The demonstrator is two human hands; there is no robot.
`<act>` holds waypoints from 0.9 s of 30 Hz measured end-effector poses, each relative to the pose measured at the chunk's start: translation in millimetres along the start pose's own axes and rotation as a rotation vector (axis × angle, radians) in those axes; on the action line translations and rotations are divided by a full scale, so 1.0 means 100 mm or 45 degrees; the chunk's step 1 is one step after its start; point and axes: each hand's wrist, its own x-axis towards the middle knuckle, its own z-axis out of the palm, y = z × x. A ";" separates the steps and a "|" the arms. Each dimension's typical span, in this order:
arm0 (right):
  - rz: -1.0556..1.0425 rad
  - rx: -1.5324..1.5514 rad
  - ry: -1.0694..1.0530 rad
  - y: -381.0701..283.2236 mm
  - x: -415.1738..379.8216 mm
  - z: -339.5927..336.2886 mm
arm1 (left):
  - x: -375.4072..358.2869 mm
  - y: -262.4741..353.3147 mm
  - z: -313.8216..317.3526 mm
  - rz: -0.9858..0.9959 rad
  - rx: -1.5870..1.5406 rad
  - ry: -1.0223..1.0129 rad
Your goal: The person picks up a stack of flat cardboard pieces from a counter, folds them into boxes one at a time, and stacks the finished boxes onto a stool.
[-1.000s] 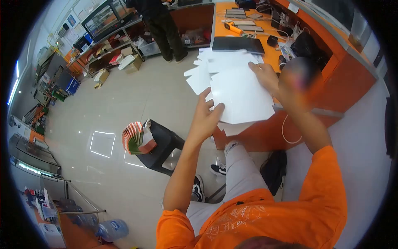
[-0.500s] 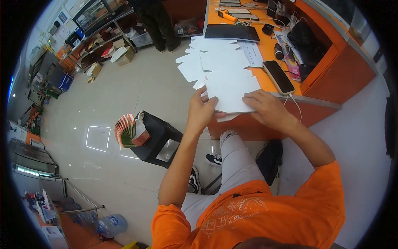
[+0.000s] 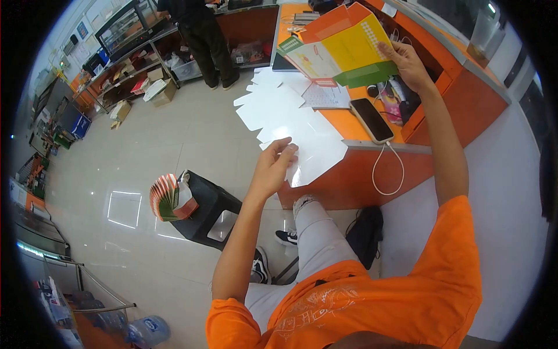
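My right hand (image 3: 408, 65) is raised over the desk, its fingers closed on the edge of a printed cardboard box blank (image 3: 346, 52). The blank is spread out, with yellow, orange, green and white panels facing me. My left hand (image 3: 275, 167) has loosely bent fingers, apart from the thumb, and holds nothing. Its fingertips are at the left edge of a pile of white box blanks (image 3: 296, 125), which lies on the desk and juts past its front and left edges.
A phone (image 3: 372, 120) with a white cable lies on the orange desk (image 3: 337, 120), beside a handwritten sheet (image 3: 326, 96). A black stool (image 3: 200, 206) at left carries a fanned bundle of folded printed cartons (image 3: 172, 198). Another person (image 3: 203, 43) stands at the far shelves.
The white-backed blank between both hands has been lifted up and right by my right hand, showing its printed side. My left hand has let go and stays near the pile.
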 end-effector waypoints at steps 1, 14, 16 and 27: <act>-0.017 0.011 0.021 -0.01 0.01 -0.03 | 0.01 0.01 0.00 0.011 -0.002 0.001; -0.786 -1.092 -0.376 -0.70 -1.30 1.36 | -0.22 0.85 0.06 1.192 1.177 0.506; -0.786 -1.038 -0.395 -0.44 -1.51 1.57 | -0.26 0.69 0.00 1.013 1.415 0.064; -0.499 -0.860 -0.537 -0.06 -1.27 1.63 | 0.23 0.42 0.13 0.675 1.523 -0.170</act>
